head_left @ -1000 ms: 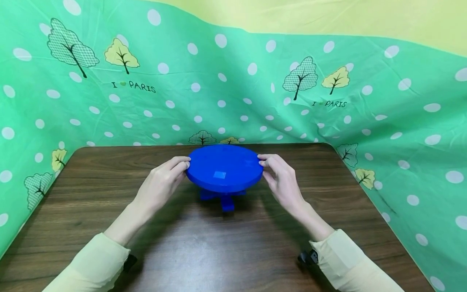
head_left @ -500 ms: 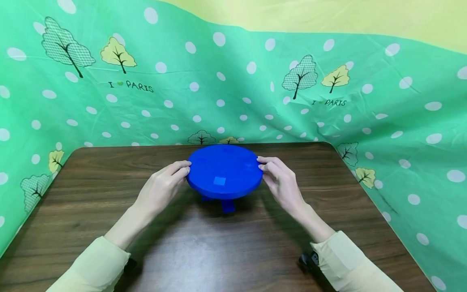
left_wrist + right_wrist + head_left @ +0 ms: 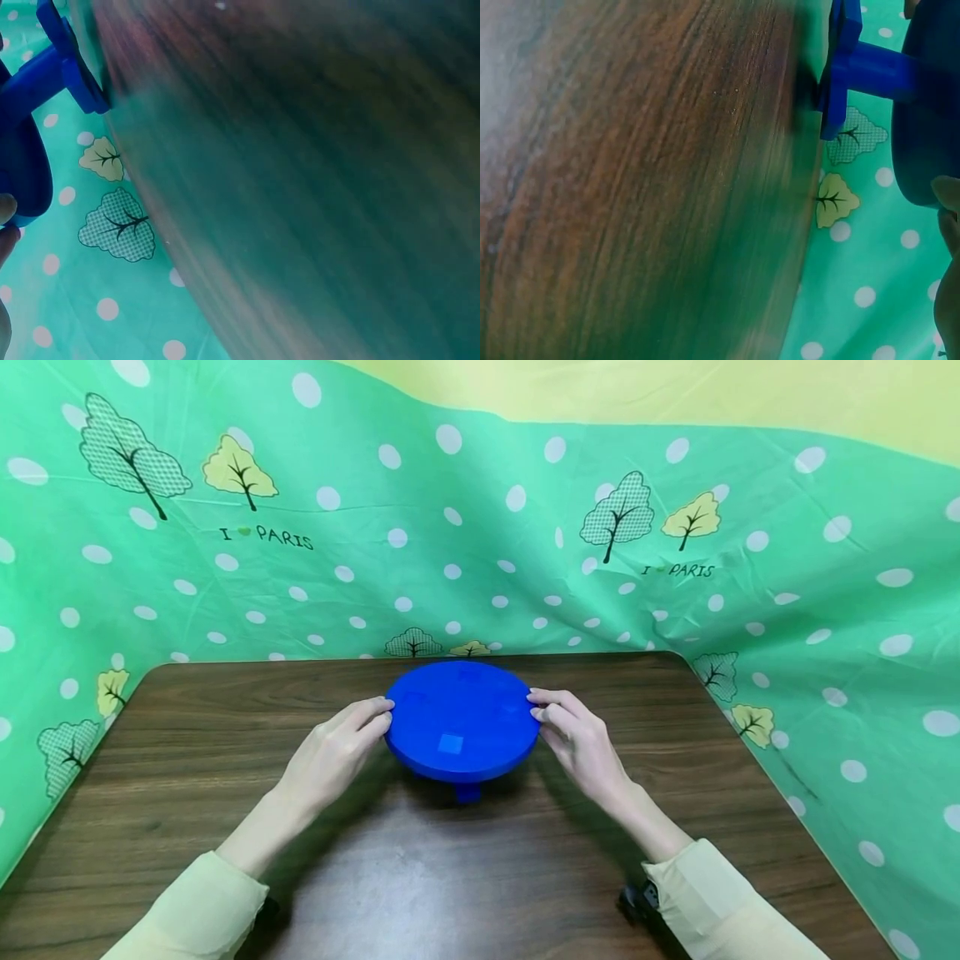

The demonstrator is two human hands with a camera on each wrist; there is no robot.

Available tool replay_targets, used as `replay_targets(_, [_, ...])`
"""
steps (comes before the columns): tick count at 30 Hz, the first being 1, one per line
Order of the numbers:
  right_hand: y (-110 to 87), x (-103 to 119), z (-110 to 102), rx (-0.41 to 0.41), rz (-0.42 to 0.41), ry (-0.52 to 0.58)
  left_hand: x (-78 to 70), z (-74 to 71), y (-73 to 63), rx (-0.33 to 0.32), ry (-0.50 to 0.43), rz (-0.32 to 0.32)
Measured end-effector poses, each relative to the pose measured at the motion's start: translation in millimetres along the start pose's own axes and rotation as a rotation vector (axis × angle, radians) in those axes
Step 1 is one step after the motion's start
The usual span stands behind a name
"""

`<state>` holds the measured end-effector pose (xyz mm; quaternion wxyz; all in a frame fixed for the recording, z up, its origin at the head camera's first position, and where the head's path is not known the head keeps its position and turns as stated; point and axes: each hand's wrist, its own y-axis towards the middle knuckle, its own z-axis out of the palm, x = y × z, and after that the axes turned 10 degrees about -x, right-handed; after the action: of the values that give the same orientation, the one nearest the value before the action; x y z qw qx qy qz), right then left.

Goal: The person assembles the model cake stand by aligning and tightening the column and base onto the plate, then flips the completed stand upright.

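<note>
A blue miniature pedestal table [image 3: 465, 714], with a round top and splayed feet, is held between both hands at the far half of the desk. Its top tilts towards me, and one foot [image 3: 468, 792] shows below the front rim. My left hand [image 3: 333, 747] pinches the rim at the left; my right hand [image 3: 581, 747] pinches it at the right. In the left wrist view the blue pedestal [image 3: 34, 82] and feet appear at the upper left. The right wrist view shows the pedestal [image 3: 877, 69] side-on. Whether the feet touch the desk, I cannot tell.
The dark wood desk [image 3: 450, 877] reaches back to a green dotted cloth [image 3: 480, 543] printed with trees. That cloth also hangs along both sides. Black wrist straps [image 3: 637, 897] show under the cuffs.
The round top has tilted further towards me, its front rim lower in view and the feet more hidden. Both hands have moved slightly down with it, keeping their hold.
</note>
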<state>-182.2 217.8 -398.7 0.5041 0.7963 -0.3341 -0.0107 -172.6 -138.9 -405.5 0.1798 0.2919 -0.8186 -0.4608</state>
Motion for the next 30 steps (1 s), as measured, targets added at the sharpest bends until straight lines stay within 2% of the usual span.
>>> replay_targets(8, [-3.4, -2.2, 1.1, -0.006, -0.093, -0.005, 1.1, -4.9, -3.2, 0.034, 0.002, 0.021])
replay_targets(11, [-5.8, -2.9, 0.4, -0.002, -0.104, 0.01, 1.9, -5.1, -3.9, 0.034, -0.004, 0.033])
replay_targets(21, [-8.4, -2.9, -2.9, 0.073, -0.033, -0.003, 1.1, -7.6, -6.9, 0.076, -0.014, 0.019])
replay_targets(30, [-9.9, -6.2, -4.4, 0.094, 0.013, -0.013, 0.3, -6.7, -6.8, 0.123, 0.006, -0.009])
